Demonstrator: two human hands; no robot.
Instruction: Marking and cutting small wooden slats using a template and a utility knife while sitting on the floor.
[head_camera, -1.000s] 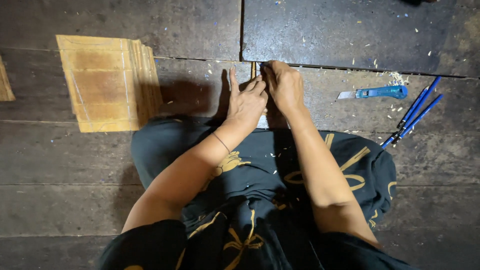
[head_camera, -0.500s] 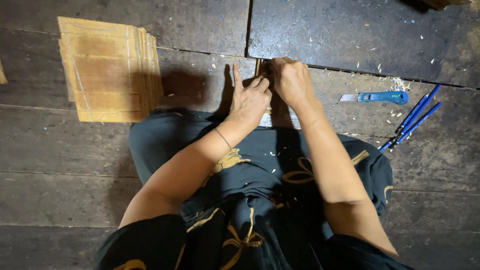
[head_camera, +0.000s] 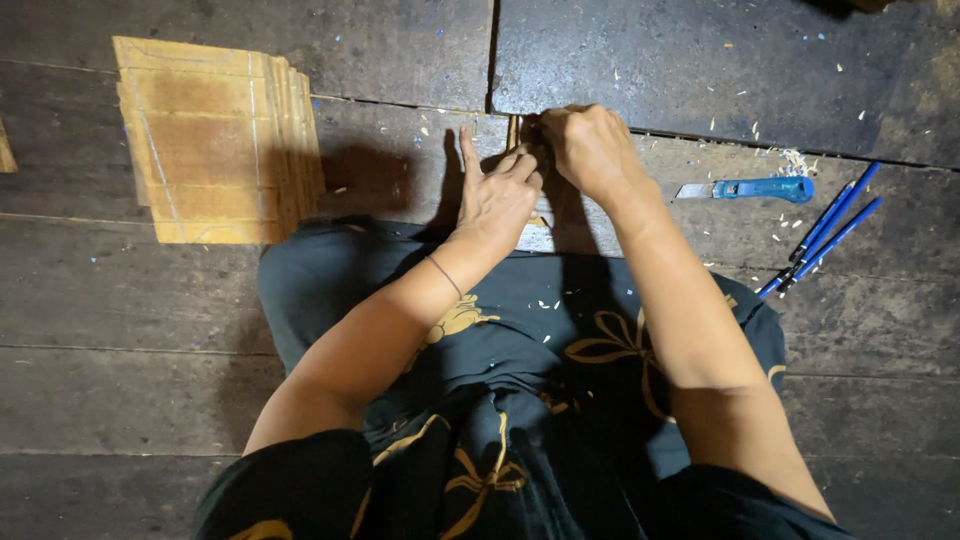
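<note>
- we see a dark plank floor (head_camera: 120, 330) filling the view, worn and scratched, with seams running across it and pale shavings (head_camera: 795, 160) scattered over the far right part.
- we see a dark garment with a gold pattern (head_camera: 560, 350) spread over the person's lap, covering the lower middle of the view and reaching up to just under the hands.
- we see a stack of thin tan wooden sheets (head_camera: 215, 140) lying flat on the floor at the upper left, well apart from both hands, its edges fanned slightly to the right.
- we see the left hand (head_camera: 498, 195) resting palm down just past the garment's edge, the index finger stretched straight forward and the other fingers bent and pressed against a narrow wooden strip (head_camera: 513, 133); a thin band circles the wrist.
- we see the right hand (head_camera: 590, 145) curled closed just beside the left, knuckles up, fingers bunched at the strip's near side; we cannot tell what it pinches, as the fingertips are hidden under the hand.
- the strip stands on its thin edge between the two hands, at the floor seam in the upper middle; only a short piece of it shows.
- we see a blue-handled utility knife (head_camera: 752, 189) lying on the floor to the right of the right hand, untouched.
- we see blue pencils (head_camera: 822, 232) lying together at a slant further right, near the knife.
</note>
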